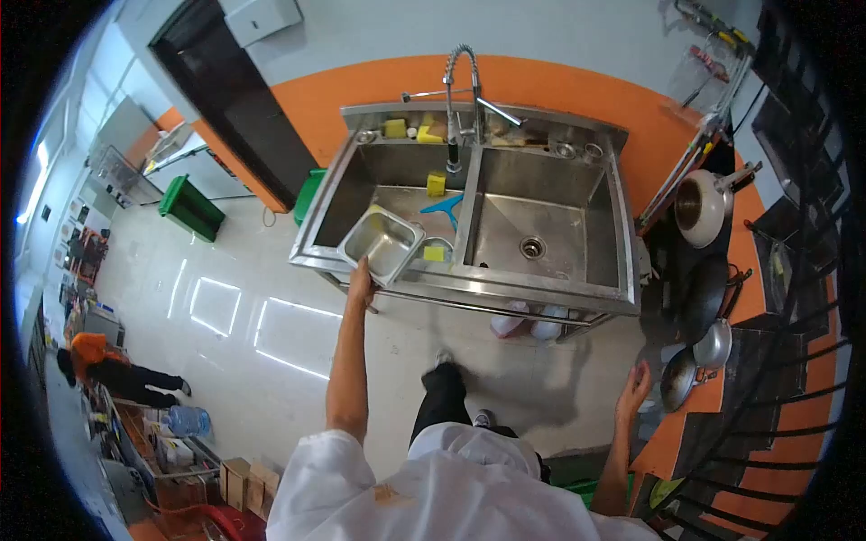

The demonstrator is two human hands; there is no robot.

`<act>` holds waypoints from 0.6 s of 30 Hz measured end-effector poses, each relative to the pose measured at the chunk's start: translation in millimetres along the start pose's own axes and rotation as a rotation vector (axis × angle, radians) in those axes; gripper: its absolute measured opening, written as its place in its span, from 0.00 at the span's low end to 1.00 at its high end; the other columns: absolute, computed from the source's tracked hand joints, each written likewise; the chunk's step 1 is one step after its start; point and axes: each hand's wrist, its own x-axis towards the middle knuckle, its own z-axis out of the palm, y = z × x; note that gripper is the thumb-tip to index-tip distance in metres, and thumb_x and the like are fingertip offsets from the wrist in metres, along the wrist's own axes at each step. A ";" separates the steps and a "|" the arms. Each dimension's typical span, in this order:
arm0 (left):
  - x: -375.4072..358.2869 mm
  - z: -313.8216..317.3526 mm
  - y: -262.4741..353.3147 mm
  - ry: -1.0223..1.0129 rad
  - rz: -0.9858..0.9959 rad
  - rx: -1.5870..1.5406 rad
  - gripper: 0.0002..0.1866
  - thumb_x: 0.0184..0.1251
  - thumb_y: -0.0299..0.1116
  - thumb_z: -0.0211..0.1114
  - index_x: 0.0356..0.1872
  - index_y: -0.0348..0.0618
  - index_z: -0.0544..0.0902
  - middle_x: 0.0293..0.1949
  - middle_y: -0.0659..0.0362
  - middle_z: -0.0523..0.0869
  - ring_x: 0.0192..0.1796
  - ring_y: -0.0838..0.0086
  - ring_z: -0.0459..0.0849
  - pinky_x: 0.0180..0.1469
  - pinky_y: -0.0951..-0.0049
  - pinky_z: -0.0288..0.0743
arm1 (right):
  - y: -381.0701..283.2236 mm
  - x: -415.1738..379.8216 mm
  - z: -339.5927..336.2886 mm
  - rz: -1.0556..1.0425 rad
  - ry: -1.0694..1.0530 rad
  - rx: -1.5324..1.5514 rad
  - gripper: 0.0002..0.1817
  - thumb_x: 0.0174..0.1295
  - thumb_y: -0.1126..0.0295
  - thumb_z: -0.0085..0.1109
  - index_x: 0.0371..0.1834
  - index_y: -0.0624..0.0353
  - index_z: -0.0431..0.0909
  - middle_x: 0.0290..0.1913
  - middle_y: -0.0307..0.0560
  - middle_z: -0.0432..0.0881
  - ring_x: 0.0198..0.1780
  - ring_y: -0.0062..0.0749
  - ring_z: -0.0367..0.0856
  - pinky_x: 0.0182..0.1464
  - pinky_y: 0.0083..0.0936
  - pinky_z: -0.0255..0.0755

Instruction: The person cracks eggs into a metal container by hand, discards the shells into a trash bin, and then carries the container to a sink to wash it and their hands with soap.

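My left hand (363, 287) grips the near edge of a rectangular stainless steel food pan (383, 243). The pan is tilted over the front rim of the left sink basin (361, 167), and its inside faces up. Behind it in that basin are a yellow sponge (436, 185) and a blue squeegee-like tool (442, 209). Another yellow piece (434, 253) lies by the basin's front edge. My right hand (636, 388) hangs away from the sink with fingers apart and holds nothing. It is nearest to a frying pan (678, 379) on the right.
A spring faucet (453, 108) rises behind the double sink, whose right basin (532, 216) shows a drain. Woks and a white pot (699, 207) line the right side by a metal rack (767, 397). A green bin (191, 209) and a person in orange (95, 356) are at left.
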 end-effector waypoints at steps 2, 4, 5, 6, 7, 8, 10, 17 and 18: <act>65.4 14.8 3.1 0.006 -0.091 0.087 0.31 0.77 0.52 0.53 0.65 0.31 0.70 0.52 0.48 0.83 0.48 0.60 0.87 0.43 0.55 0.85 | -53.6 32.7 41.2 0.000 -0.001 0.007 0.22 0.75 0.66 0.53 0.69 0.62 0.69 0.66 0.52 0.73 0.64 0.42 0.74 0.63 0.35 0.70; 162.4 12.9 -19.4 -0.022 -0.124 0.102 0.30 0.77 0.50 0.54 0.65 0.31 0.71 0.53 0.48 0.83 0.47 0.60 0.87 0.45 0.55 0.84 | -84.9 57.1 92.2 -0.035 0.016 0.032 0.22 0.75 0.66 0.53 0.69 0.61 0.70 0.65 0.51 0.74 0.63 0.41 0.74 0.63 0.34 0.70; 217.9 -3.4 -57.4 0.011 -0.083 0.111 0.29 0.76 0.48 0.55 0.64 0.32 0.71 0.53 0.48 0.83 0.47 0.60 0.86 0.45 0.57 0.84 | -93.4 59.3 117.0 -0.032 0.051 0.027 0.21 0.75 0.67 0.52 0.68 0.62 0.70 0.64 0.51 0.74 0.62 0.40 0.75 0.63 0.34 0.70; 266.3 -3.7 -78.4 0.043 -0.028 0.104 0.27 0.76 0.46 0.57 0.64 0.32 0.72 0.53 0.49 0.83 0.47 0.61 0.86 0.45 0.58 0.84 | -99.9 73.1 144.9 -0.048 0.089 0.028 0.20 0.75 0.67 0.52 0.67 0.62 0.71 0.63 0.50 0.75 0.60 0.38 0.75 0.62 0.34 0.70; 287.2 6.8 -90.2 0.038 -0.003 -0.048 0.26 0.75 0.42 0.59 0.64 0.33 0.71 0.53 0.49 0.82 0.47 0.61 0.86 0.43 0.60 0.83 | -93.2 81.0 172.4 -0.040 0.063 0.069 0.19 0.75 0.68 0.51 0.67 0.62 0.71 0.61 0.49 0.76 0.60 0.36 0.75 0.61 0.33 0.71; 303.7 8.4 -89.7 0.066 -0.265 -0.001 0.24 0.77 0.40 0.56 0.65 0.33 0.69 0.53 0.49 0.82 0.49 0.61 0.85 0.47 0.59 0.82 | -86.0 85.2 193.4 -0.015 0.027 0.097 0.19 0.76 0.69 0.50 0.66 0.61 0.71 0.59 0.47 0.77 0.59 0.33 0.76 0.61 0.32 0.72; 364.2 -12.9 -150.4 0.070 -0.300 -0.065 0.24 0.78 0.40 0.56 0.66 0.34 0.69 0.54 0.48 0.81 0.51 0.60 0.85 0.49 0.56 0.82 | -119.8 99.2 234.6 0.053 -0.031 0.042 0.19 0.76 0.69 0.50 0.66 0.61 0.71 0.58 0.46 0.78 0.59 0.32 0.76 0.60 0.32 0.72; 436.1 -28.0 -258.7 -0.044 -0.330 -0.416 0.24 0.78 0.47 0.56 0.60 0.34 0.75 0.54 0.50 0.83 0.53 0.56 0.84 0.53 0.54 0.82 | -168.1 136.4 303.6 0.227 -0.202 -0.098 0.20 0.76 0.65 0.52 0.67 0.61 0.71 0.59 0.49 0.77 0.60 0.35 0.76 0.62 0.33 0.71; 439.4 -30.8 -263.2 -0.077 -0.320 -0.226 0.25 0.78 0.48 0.56 0.59 0.34 0.74 0.56 0.49 0.82 0.52 0.54 0.84 0.54 0.50 0.80 | -169.2 139.9 306.3 0.244 -0.218 -0.114 0.21 0.76 0.65 0.52 0.67 0.61 0.71 0.60 0.50 0.77 0.61 0.36 0.76 0.62 0.34 0.71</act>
